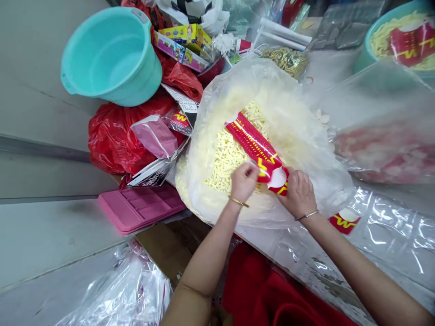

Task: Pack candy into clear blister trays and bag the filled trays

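A large clear plastic bag (306, 122) lies spread open, with a heap of small pale-yellow fry-shaped pieces (226, 154) in it. On the heap rests a long row of nested red fry cartons (253, 136) with yellow markings. At its near end my right hand (299, 192) is closed on a red fry carton (265, 171), whose pale curved inside faces up. My left hand (244, 179) is pinched beside the same carton's left edge, above the pale pieces. Whatever lies between its fingertips is too small to make out.
A turquoise basin (112, 59) stands upper left above red plastic bags (118, 136). Below is a pink tray (146, 206). At right lie a clear bag of pink-and-white pieces (390, 149) and a loose red carton (345, 222). A second basin (369, 50) holds pale pieces and cartons.
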Demonstrator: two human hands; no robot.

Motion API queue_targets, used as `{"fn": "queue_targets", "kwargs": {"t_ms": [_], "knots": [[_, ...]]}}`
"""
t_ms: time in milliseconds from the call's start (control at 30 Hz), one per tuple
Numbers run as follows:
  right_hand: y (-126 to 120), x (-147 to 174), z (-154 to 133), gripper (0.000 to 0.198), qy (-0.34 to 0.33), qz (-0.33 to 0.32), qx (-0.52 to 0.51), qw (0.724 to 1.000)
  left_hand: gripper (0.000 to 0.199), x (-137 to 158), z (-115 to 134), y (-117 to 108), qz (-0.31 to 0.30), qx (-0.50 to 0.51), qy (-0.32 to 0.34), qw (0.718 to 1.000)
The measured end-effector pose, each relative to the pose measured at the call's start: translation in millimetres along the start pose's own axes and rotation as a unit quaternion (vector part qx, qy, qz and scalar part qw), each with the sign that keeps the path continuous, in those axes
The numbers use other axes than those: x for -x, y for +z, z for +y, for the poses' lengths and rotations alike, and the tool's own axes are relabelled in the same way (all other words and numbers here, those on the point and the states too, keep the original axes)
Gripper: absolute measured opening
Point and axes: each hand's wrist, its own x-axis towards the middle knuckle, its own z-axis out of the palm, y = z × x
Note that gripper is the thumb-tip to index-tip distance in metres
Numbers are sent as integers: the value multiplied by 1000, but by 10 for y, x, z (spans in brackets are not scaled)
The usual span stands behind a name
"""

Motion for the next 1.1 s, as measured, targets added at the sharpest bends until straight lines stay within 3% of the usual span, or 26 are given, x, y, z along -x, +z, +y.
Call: {"fn": "queue_targets", "kwargs": {"t_ms": [100,167,233,333,367,467,567,633,700,800,900,1000,1100], "knots": [[-27,-53,88,75,-6,10,-40,999,10,-375,-88,-275,58,-86,43,994],[-21,-11,69,81,-19,0,-81,997,12,-479,-110,-428,78,-188,96,974],[9,87,7,81,-35,-32,-110,993,22,-429,-134,-510,16,-288,154,945],[86,288,-72,71,-43,-97,-116,988,36,-176,-234,-479,-168,-398,209,877],[112,353,-82,69,-41,-115,-112,986,40,-87,-286,-440,-204,-422,210,858],[160,495,-66,71,-32,-133,-108,985,39,70,-458,-317,-214,-447,169,852],[149,538,-35,77,-22,-100,-130,986,22,57,-593,-289,-168,-352,123,912],[120,518,-36,78,-15,-66,-151,986,12,18,-638,-338,-117,-216,79,966],[90,470,-66,79,-11,-41,-163,986,9,2,-630,-423,-83,-47,2,995],[72,372,-174,78,-8,-37,-161,986,20,46,-516,-553,-84,180,-132,971],[100,279,-342,75,-16,-44,-157,986,26,128,-346,-611,-92,301,-197,928],[157,209,-517,73,-29,-52,-173,983,28,199,-235,-560,-86,333,-199,918],[203,157,-629,71,-6,-46,-191,981,23,261,-215,-456,-80,265,-153,949]]}}
